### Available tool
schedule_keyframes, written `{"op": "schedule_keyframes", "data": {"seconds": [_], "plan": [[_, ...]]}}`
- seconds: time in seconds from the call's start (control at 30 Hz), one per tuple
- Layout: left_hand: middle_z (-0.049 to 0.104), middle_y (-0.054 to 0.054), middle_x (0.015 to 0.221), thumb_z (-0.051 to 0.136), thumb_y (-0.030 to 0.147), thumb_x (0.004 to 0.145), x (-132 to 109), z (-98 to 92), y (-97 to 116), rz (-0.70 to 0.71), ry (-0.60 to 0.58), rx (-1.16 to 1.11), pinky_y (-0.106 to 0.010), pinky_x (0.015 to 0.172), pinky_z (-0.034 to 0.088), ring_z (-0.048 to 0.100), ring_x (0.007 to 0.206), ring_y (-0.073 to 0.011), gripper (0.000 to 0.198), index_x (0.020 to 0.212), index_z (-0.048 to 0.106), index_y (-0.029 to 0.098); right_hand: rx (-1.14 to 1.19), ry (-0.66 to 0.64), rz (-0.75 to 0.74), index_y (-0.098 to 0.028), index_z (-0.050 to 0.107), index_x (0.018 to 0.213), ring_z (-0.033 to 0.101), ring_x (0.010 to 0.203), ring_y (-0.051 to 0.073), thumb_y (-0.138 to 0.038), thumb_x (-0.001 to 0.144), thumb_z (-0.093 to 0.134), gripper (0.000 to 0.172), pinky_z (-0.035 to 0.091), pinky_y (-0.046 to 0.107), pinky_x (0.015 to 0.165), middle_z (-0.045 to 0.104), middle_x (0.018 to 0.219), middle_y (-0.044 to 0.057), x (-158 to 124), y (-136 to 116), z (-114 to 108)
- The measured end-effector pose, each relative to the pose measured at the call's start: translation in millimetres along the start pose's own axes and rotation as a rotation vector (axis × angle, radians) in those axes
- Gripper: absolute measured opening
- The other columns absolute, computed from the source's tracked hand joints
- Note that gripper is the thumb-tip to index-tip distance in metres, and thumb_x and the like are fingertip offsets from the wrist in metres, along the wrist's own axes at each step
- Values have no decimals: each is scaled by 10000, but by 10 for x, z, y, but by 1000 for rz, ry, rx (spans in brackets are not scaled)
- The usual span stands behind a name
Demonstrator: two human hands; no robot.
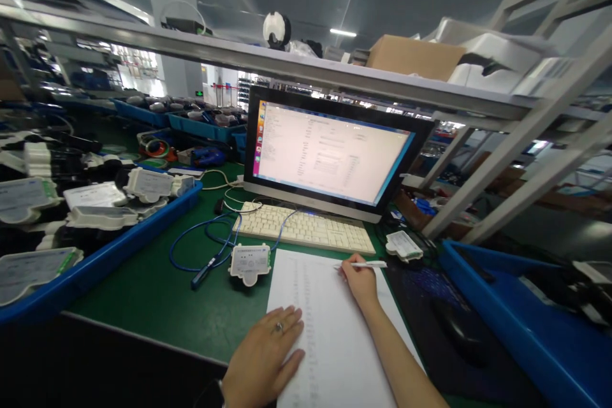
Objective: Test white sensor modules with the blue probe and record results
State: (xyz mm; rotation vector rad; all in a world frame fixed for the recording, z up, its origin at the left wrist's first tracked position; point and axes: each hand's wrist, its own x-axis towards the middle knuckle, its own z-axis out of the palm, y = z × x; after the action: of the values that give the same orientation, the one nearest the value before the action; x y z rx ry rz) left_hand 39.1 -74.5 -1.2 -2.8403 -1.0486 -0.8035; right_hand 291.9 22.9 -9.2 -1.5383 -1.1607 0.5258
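A white pen (373, 264) is pinched in the fingers of my right hand (359, 280), which rests on the upper part of a white sheet of paper (347, 344). Columns of small, blurred writing run down the sheet's left side. My left hand (268, 354), with a ring on one finger, lies flat across the paper's left edge, fingers stretched out. Just beyond that hand, a white-cased electronic module (249, 262) with a printed label sits on the green table (143, 306). The pen's tip is too blurred to make out.
A lit monitor (329, 153) stands behind a white keyboard (306, 227). A blue cable (186, 268) curls at left. One blue bin (129, 245) holds several modules; another blue bin (507, 325) is at right, beside a black mouse (459, 330). Another module (404, 245) lies near the monitor. A shelf (306, 64) spans overhead.
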Motion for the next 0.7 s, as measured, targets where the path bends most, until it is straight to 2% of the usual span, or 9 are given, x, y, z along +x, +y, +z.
{"op": "schedule_keyframes", "data": {"seconds": [0.7], "plan": [[575,-70,1238,504,293,870,-14,37,-6,13,-13,7,-368,936,488,559,1116,-210,332,1180,535,176,-115,-80,-30,-237,424,513,504,479,164,-308,634,488,154,379,254,509,532,444,-34,-60,-31,-3]]}}
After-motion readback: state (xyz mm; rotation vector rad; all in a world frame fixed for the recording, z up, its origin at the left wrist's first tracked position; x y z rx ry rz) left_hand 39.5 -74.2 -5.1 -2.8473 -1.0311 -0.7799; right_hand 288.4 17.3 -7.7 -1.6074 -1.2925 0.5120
